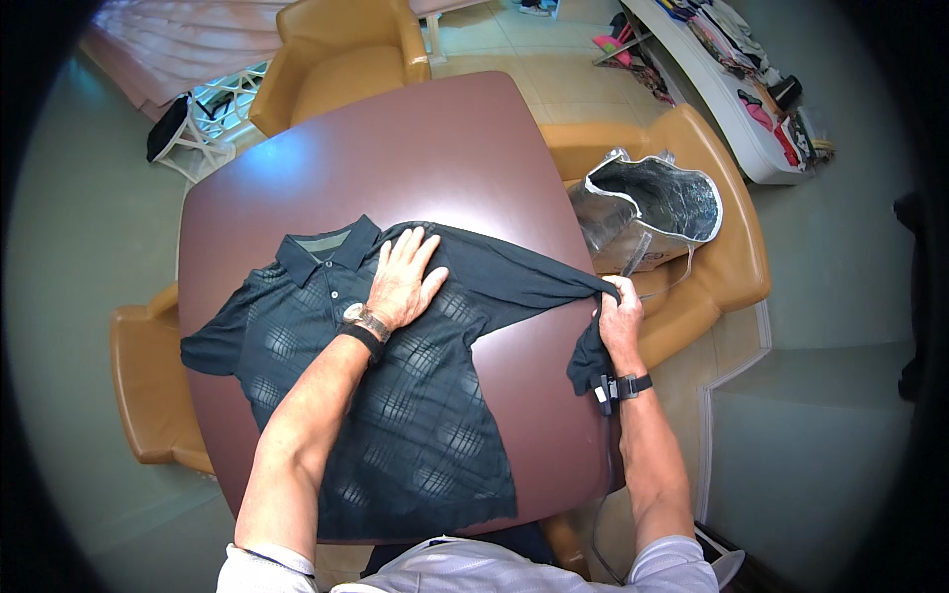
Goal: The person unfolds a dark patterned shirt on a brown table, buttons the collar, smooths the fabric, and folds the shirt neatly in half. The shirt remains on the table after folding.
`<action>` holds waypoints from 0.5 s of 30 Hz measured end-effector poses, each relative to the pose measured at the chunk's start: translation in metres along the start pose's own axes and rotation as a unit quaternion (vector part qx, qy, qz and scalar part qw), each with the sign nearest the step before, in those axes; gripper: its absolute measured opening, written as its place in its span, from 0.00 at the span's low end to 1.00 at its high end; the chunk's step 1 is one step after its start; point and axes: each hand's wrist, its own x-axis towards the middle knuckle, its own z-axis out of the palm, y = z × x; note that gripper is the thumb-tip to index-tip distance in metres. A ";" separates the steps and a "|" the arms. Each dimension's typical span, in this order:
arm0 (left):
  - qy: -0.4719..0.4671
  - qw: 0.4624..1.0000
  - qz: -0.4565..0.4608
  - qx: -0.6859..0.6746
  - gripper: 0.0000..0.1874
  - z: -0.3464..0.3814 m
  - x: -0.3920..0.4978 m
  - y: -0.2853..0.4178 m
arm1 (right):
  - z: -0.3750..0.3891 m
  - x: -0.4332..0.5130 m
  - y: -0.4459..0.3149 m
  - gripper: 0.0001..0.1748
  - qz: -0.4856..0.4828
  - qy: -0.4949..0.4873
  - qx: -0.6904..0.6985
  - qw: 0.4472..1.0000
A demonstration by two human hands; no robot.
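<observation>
A dark polo shirt (400, 400) with a checked pattern lies spread on a brown table (460, 148), its collar towards the far side. My left hand (404, 285) rests flat on the shirt's upper chest near the shoulder, fingers slightly apart, with a watch and a black band on the wrist. At the table's right edge my right hand (621, 311) grips the end of the stretched right-side sleeve. The sleeve's end hangs below that hand, beside a small black device on the wrist strap.
Tan armchairs (348, 67) stand around the table. A silver-lined insulated bag (645, 215) sits open on the right chair (730, 222). Behind it, a white table (697, 81) holds clothes and other items. A cable (597, 534) runs down near my right arm.
</observation>
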 end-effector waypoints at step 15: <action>-0.017 0.992 -0.011 0.128 0.41 0.020 0.017 0.001 | -0.018 0.005 0.012 0.10 0.100 -0.129 0.094 0.982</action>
